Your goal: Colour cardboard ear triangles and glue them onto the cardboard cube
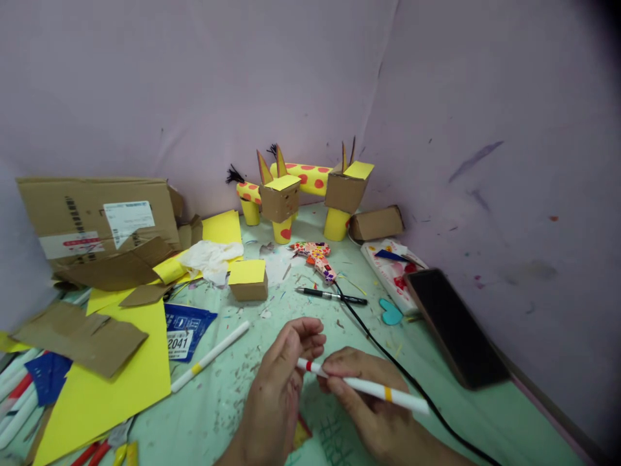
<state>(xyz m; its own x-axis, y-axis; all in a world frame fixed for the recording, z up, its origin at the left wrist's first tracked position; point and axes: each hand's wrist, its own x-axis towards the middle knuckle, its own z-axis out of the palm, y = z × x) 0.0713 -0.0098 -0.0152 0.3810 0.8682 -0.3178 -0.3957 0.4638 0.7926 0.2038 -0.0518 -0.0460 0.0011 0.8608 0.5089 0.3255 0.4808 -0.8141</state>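
My right hand (366, 391) is closed around a white marker (407, 398) with an orange band and a red band. The marker slants down to the right, its red-banded end pointing at my left palm. My left hand (281, 382) is raised beside that end, fingers loosely curled and apart from the thumb; I see no object gripped in it. Whether the palm touches the marker is hidden. A small yellow piece with a red edge (301, 432) shows partly beneath my left hand. A brown box with a yellow top (248, 281) sits farther back.
Two giraffe-like box-headed figures (280, 202) stand at the back. A patterned glue gun (315, 255) trails a black cable (383, 349) past my right hand. Nearby are a pen (330, 296), phone (456, 327), another marker (211, 356), yellow paper (114, 395) and cardboard (82, 336).
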